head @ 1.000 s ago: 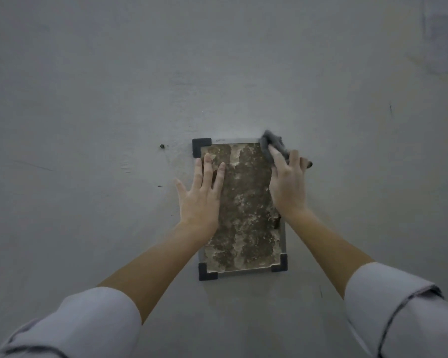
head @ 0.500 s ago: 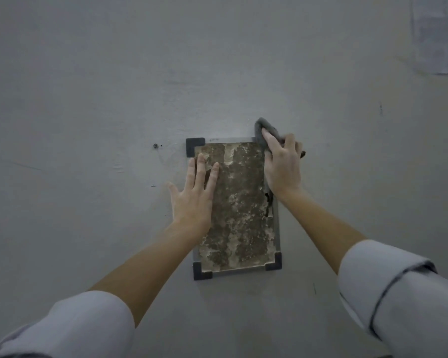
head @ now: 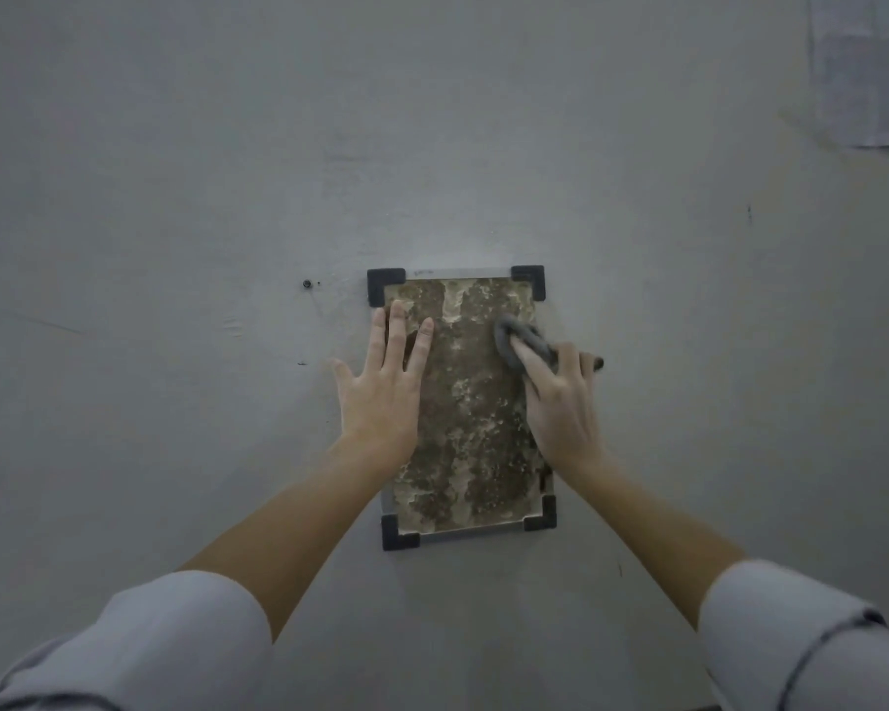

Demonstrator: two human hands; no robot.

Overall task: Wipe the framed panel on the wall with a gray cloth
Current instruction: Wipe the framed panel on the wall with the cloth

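framed panel [head: 473,428]: mottled brown, black corner caps, flat on the gray wall [head: 175,197]
gray cloth [head: 522,341]: bunched, pressed on panel's upper right part
right grip [head: 560,402]: fingers curled round cloth, holding it to panel
left grip [head: 381,397]: flat, fingers straight, pressing panel's left edge
screw [head: 306,283]: in wall, left of panel top

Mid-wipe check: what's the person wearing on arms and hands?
The left hand and right hand are bare: no gloves, rings or watch visible. The pale grey left sleeve and right sleeve end near the elbows; a thin dark line rings the right cuff.
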